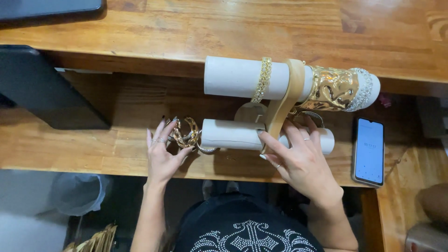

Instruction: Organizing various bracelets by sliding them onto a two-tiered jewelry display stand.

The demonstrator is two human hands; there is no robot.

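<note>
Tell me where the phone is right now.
In the head view, the phone lies flat on the wooden table at the right, just beyond the right hand and the lower roll.

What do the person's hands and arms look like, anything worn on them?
Both forearms are bare, no sleeves. The left hand has long pointed nails and thin rings on its fingers. The right hand wears thin band rings and has pale nails.
</note>
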